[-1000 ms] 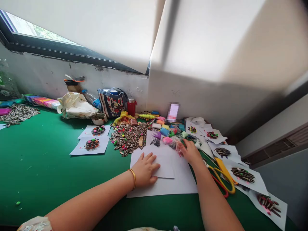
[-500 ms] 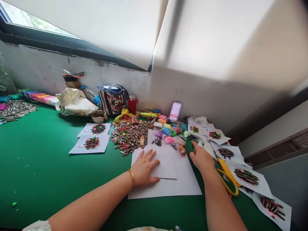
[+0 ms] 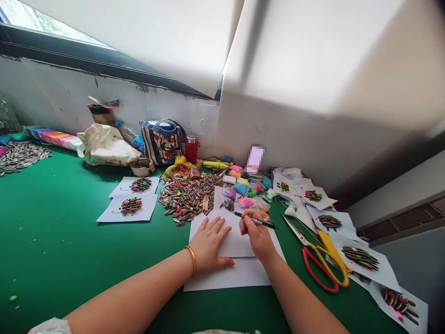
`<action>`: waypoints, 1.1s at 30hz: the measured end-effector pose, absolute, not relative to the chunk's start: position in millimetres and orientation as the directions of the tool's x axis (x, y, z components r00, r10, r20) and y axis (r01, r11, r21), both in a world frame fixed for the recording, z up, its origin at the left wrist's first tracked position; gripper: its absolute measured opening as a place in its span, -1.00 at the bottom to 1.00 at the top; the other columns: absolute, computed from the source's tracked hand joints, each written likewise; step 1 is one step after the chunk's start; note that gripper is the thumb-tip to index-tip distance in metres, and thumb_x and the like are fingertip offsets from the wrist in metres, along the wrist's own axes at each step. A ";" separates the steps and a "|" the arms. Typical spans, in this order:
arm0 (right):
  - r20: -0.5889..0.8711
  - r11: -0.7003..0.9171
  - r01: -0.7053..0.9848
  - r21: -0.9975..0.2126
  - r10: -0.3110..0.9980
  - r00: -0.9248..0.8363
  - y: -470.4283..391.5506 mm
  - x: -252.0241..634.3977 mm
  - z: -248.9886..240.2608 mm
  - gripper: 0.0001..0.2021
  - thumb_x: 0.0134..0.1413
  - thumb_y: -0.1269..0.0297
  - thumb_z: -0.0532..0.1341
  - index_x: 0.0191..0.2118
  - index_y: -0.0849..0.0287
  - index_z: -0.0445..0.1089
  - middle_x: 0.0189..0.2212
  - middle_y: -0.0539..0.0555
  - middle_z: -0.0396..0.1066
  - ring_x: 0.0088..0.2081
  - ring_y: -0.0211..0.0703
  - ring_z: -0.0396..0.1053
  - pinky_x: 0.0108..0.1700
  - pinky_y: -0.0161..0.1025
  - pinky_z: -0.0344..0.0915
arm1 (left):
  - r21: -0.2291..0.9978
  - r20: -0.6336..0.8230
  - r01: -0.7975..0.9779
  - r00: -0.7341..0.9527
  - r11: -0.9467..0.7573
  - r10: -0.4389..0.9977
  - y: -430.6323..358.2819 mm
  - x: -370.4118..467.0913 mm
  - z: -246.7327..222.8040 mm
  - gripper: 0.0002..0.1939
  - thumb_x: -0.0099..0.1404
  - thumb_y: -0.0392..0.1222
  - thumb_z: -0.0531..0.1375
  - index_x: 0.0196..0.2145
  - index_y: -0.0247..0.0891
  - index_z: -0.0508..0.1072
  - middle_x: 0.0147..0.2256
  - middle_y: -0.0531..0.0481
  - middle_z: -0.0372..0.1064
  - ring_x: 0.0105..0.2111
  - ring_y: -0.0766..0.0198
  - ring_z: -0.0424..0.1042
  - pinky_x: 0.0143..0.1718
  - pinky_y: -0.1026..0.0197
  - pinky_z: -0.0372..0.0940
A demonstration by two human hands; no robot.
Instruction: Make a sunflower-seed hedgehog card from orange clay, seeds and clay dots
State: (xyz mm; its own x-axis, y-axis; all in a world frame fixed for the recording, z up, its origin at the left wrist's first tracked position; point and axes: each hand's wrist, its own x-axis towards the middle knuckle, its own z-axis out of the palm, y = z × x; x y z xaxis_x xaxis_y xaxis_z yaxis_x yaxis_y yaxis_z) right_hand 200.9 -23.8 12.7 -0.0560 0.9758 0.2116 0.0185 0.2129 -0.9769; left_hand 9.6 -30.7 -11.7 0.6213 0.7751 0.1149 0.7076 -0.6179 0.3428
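My left hand lies flat with fingers spread on a small white sheet of paper, which rests on a larger white sheet. Over the right side of the small sheet, my right hand grips a dark pen, held slanted with its tip end pointing left. Whether the pen touches the paper I cannot tell. Just beyond the sheets lie a heap of striped sunflower seeds and bagged coloured clay.
Scissors with red and yellow handles lie right of my right hand. Beyond them run several seed-decorated cards. Two more cards lie at left. A cream bag, a striped bag and a red bottle stand by the wall.
My right hand has moved left from beside the sheets to above the small paper and now has a pen in it. The scissors are uncovered. My left hand stays flat on the paper.
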 end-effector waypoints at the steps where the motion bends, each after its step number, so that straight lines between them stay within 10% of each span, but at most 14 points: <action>1: 0.196 0.199 0.030 -0.980 0.978 -0.074 -24.6 198.3 9.1 -0.80 0.26 0.09 0.05 -0.22 0.09 0.25 -0.60 -0.11 0.22 -0.52 -0.28 0.20 -0.40 -0.31 0.18 | 0.356 0.114 0.707 0.616 -0.611 0.779 -29.3 8.7 -10.8 0.03 -0.02 0.43 0.20 0.26 -0.22 0.13 0.31 -0.30 -0.05 0.31 -0.15 -0.09 0.28 -0.26 -0.23; 8: -0.011 -0.013 -0.022 -1.000 0.997 -0.071 -18.1 203.4 -12.7 -0.54 0.21 -0.09 0.02 -0.02 0.15 0.35 -0.38 0.06 0.44 -0.39 -0.20 0.35 -0.38 -0.29 0.22 | 0.426 0.131 0.681 0.605 -0.595 0.786 -11.5 -12.3 6.7 -0.28 0.00 0.17 0.34 0.07 -0.22 0.38 0.12 -0.20 0.24 0.12 -0.03 0.21 0.15 -0.01 0.13; 15: 0.077 0.091 0.253 -0.963 0.995 -0.065 -20.4 202.5 -5.0 -0.84 0.03 0.14 0.23 -0.36 0.11 0.36 -0.43 -0.02 0.34 -0.40 -0.20 0.27 -0.34 -0.27 0.22 | 0.386 0.112 0.668 0.651 -0.637 0.751 -6.4 -21.8 15.3 -0.26 -0.10 0.11 0.42 0.03 -0.19 0.42 0.01 -0.13 0.31 0.04 -0.04 0.25 0.12 -0.03 0.15; 33: 0.009 0.062 0.338 -0.939 0.988 -0.156 -43.9 181.7 0.0 -0.91 0.05 0.24 0.17 -0.37 0.10 0.36 -0.47 -0.05 0.32 -0.41 -0.21 0.26 -0.34 -0.27 0.19 | 0.396 0.124 0.656 0.654 -0.642 0.746 -6.2 -22.9 9.1 -0.22 -0.11 0.14 0.42 0.05 -0.20 0.39 0.03 -0.14 0.29 0.05 -0.03 0.24 0.11 -0.02 0.14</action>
